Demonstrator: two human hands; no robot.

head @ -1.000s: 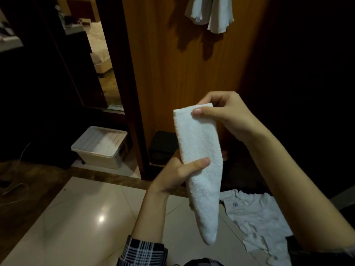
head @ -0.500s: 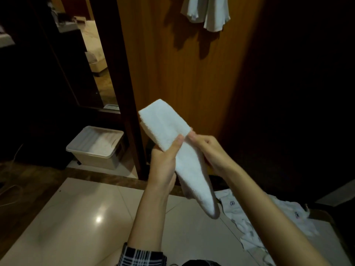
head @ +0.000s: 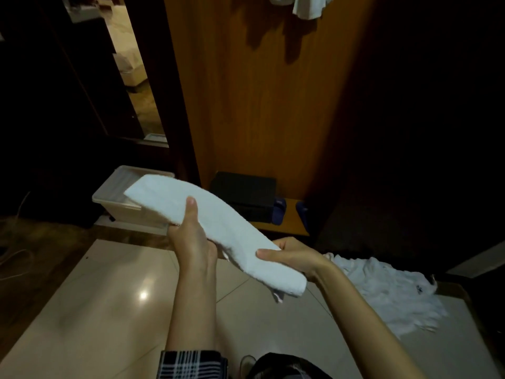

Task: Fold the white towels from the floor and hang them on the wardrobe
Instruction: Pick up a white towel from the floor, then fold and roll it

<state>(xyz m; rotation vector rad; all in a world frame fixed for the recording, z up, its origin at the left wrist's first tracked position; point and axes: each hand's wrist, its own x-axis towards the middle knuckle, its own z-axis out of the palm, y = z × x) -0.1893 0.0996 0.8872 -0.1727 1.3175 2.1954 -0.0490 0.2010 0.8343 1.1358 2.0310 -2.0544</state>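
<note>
I'm seeing the left hand (head: 191,239) gripping the folded white towel (head: 216,228) near its middle, thumb pressing on top. The right hand (head: 295,255) is pinching its lower end. The towel is slanting in mid-air from upper left to lower right above the floor tiles (head: 109,310).

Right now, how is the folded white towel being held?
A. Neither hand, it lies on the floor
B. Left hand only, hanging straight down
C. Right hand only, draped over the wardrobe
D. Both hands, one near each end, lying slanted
D: the left hand grips the towel towards its upper end and the right hand grips near its lower end.
</note>
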